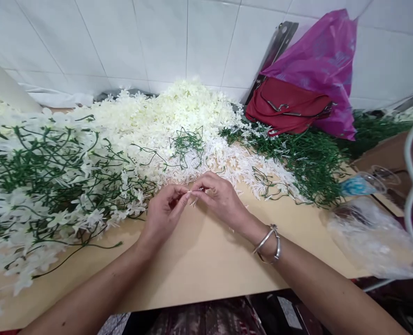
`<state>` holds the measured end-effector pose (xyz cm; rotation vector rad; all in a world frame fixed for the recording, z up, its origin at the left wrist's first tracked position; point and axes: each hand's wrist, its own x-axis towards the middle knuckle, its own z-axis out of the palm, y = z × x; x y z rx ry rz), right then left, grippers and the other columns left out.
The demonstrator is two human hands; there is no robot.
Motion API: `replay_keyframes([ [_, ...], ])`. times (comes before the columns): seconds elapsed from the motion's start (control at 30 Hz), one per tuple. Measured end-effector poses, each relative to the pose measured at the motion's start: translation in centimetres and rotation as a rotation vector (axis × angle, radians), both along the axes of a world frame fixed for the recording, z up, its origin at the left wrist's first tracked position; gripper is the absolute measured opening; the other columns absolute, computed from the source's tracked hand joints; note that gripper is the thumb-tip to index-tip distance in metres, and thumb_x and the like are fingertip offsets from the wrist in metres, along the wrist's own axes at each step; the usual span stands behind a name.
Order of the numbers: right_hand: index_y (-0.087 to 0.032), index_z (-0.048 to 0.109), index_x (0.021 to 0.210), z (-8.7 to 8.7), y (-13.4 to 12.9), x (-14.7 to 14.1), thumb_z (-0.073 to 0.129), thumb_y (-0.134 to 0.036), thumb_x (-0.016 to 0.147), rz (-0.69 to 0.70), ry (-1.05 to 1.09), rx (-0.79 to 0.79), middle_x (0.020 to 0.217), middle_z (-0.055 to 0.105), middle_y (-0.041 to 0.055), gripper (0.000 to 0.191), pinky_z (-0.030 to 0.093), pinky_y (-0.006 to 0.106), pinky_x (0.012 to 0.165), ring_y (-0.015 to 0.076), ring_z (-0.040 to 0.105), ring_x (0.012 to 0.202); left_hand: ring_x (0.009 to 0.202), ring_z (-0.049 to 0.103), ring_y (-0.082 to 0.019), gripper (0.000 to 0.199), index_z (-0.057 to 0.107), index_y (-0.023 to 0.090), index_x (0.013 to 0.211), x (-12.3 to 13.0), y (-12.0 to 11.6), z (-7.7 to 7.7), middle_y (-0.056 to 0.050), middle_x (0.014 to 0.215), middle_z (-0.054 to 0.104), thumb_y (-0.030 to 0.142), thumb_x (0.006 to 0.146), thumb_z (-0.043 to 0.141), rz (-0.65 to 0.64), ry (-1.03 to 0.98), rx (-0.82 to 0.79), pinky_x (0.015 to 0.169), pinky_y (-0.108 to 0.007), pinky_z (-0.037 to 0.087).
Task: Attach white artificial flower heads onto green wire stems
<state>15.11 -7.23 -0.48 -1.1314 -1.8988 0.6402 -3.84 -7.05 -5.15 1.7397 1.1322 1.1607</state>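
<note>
My left hand (163, 211) and my right hand (223, 197) meet above the table, thumbs and forefingers pinched together. Between the fingertips is a small white artificial flower piece (194, 201), with thin strands hanging below; the fingers hide most of it. Just beyond my hands lie loose white spiky flower pieces (253, 170) and a small bunch of green plastic stems (188, 142). A big heap of white artificial flowers on green stems (52, 172) spreads to the left of my left hand. Loose cream petals (192, 104) are piled behind.
Green stems (314, 163) lie in a heap at the right, below a red handbag (286, 104) and a purple plastic bag (325, 60). Farther right are a clear plastic bag (374, 237), a plastic cup (363, 184) and a white cable (409, 186). A tiled wall (164, 42) stands behind the table (199, 265).
</note>
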Motion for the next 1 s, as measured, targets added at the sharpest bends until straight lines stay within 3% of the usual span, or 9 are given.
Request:
replay_keyframes([
  [0.17,-0.020,0.073,0.083,0.8,-0.3,0.3,0.073,-0.016,0.091,-0.032,0.024,-0.038,0.085,0.070,0.0015,0.009,0.049,0.030,0.077,0.0167,0.064,0.081,0.080,0.069,-0.017,0.020,0.071,0.019,0.101,-0.2,0.1,0.2,-0.003,0.087,0.073,0.038,0.094,0.072,-0.034,-0.122,-0.084,0.074,-0.027,0.051],
  [0.4,-0.017,0.073,0.092,0.2,0.8,2.3,0.060,-0.008,0.092,-0.299,-0.101,0.007,0.082,0.074,0.0042,0.016,0.053,0.031,0.073,0.0188,0.069,0.076,0.077,0.075,-0.017,0.025,0.060,0.018,0.092,-0.2,0.5,0.6,-0.001,0.078,0.072,0.041,0.090,0.072,0.029,-0.305,-0.123,0.068,-0.024,0.050],
  [0.47,-0.018,0.074,0.101,0.0,0.5,2.5,0.059,-0.007,0.093,-0.314,-0.147,0.061,0.102,0.077,0.0087,0.020,0.054,0.037,0.087,0.0226,0.071,0.094,0.074,0.076,-0.017,0.029,0.061,0.018,0.092,-0.1,0.8,0.4,0.000,0.078,0.071,0.043,0.086,0.075,0.033,-0.345,-0.129,0.067,-0.024,0.051],
  [0.57,-0.021,0.076,0.106,0.1,-0.6,1.7,0.063,-0.005,0.093,-0.256,-0.248,0.127,0.122,0.074,0.0109,0.024,0.047,0.045,0.106,0.0271,0.065,0.118,0.074,0.076,-0.016,0.033,0.065,0.018,0.096,0.0,1.1,0.1,0.000,0.083,0.072,0.045,0.081,0.078,0.021,-0.390,-0.137,0.070,-0.025,0.055],
  [0.77,-0.022,0.074,0.080,-0.7,-1.9,-1.0,0.072,-0.003,0.089,-0.096,-0.408,0.139,0.096,0.076,0.0075,0.021,0.047,0.043,0.096,0.0278,0.060,0.104,0.072,0.075,-0.016,0.037,0.068,0.018,0.089,0.1,1.2,0.2,0.000,0.080,0.073,0.050,0.078,0.082,-0.007,-0.410,-0.133,0.071,-0.025,0.056],
  [0.87,-0.021,0.066,0.070,-1.4,-2.2,-1.4,0.071,-0.001,0.088,-0.127,-0.374,0.133,0.084,0.070,0.0070,0.027,0.047,0.042,0.091,0.0273,0.057,0.097,0.069,0.074,-0.015,0.037,0.066,0.018,0.085,0.0,1.3,0.2,0.002,0.075,0.070,0.050,0.079,0.083,0.000,-0.408,-0.128,0.067,-0.023,0.054],
  [1.0,-0.021,0.065,0.077,-1.7,-3.1,-0.8,0.064,-0.002,0.090,-0.229,-0.201,0.112,0.086,0.068,0.0066,0.023,0.048,0.041,0.088,0.0252,0.058,0.089,0.067,0.072,-0.014,0.036,0.066,0.018,0.085,0.0,1.2,0.1,0.002,0.073,0.069,0.049,0.079,0.083,0.002,-0.409,-0.134,0.067,-0.023,0.054],
])
